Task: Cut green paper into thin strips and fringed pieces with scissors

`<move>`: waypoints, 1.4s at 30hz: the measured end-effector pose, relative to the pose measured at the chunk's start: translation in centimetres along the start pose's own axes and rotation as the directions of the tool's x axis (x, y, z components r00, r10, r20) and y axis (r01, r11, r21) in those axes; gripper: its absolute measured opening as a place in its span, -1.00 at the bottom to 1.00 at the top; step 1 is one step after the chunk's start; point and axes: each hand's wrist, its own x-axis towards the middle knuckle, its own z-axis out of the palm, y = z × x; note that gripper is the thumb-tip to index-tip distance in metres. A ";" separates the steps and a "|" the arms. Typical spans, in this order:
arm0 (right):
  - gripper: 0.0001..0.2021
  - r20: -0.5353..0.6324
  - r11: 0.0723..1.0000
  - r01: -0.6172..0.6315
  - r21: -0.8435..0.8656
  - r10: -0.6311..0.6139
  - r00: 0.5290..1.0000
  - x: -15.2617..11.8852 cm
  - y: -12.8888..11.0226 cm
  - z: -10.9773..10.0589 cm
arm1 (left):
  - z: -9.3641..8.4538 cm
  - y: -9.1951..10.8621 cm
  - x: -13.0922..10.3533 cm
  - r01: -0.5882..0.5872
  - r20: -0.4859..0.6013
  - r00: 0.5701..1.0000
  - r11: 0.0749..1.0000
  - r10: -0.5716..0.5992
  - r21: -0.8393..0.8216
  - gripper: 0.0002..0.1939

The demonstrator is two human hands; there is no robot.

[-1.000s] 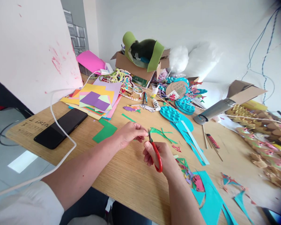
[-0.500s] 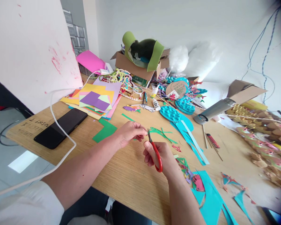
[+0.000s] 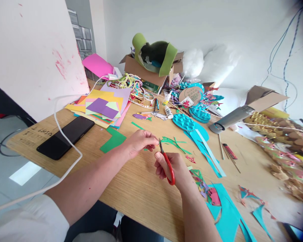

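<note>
Red-handled scissors (image 3: 169, 169) are in my right hand (image 3: 169, 168), with the fingers wrapped round the handles and the blades pointing away from me. My left hand (image 3: 143, 143) is pinched at the blade tips; what lies between its fingertips is too small to make out. Behind the blades lie thin green paper strips (image 3: 176, 144) on the wooden table (image 3: 131, 181). A bent green paper piece (image 3: 113, 140) sits left of my left hand. Red paper scraps (image 3: 190, 159) are just beyond my right hand.
Coloured paper (image 3: 103, 107) is stacked at the left, near a black phone (image 3: 65, 137) crossed by a white cable (image 3: 73, 148). Turquoise sheets (image 3: 226, 208) lie at the right. A metal flask (image 3: 231, 119), glue bottles (image 3: 168, 112) and a cardboard box (image 3: 143, 71) stand farther back.
</note>
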 end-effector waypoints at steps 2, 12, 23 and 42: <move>-0.47 -0.002 1.000 -0.005 -0.009 0.005 1.000 0.0 -0.1 0.0 | 0.0 0.0 0.0 -0.003 0.001 1.000 1.000 0.003 0.001 -0.89; -0.51 -0.010 1.000 -0.012 -0.008 0.012 1.000 0.0 0.1 0.1 | -0.1 -0.2 0.1 -0.003 -0.006 1.000 1.000 0.003 0.011 -0.88; -0.54 -0.086 0.998 -0.051 -0.027 0.049 0.995 0.2 -0.2 -0.4 | -1.5 0.0 0.5 -0.046 -0.118 0.987 0.898 0.108 0.438 -0.87; -0.53 -0.521 0.986 0.147 -0.073 -0.163 0.838 0.1 -0.2 -2.0 | -2.8 -0.6 1.3 -0.013 -0.106 0.928 0.316 0.357 0.949 -0.89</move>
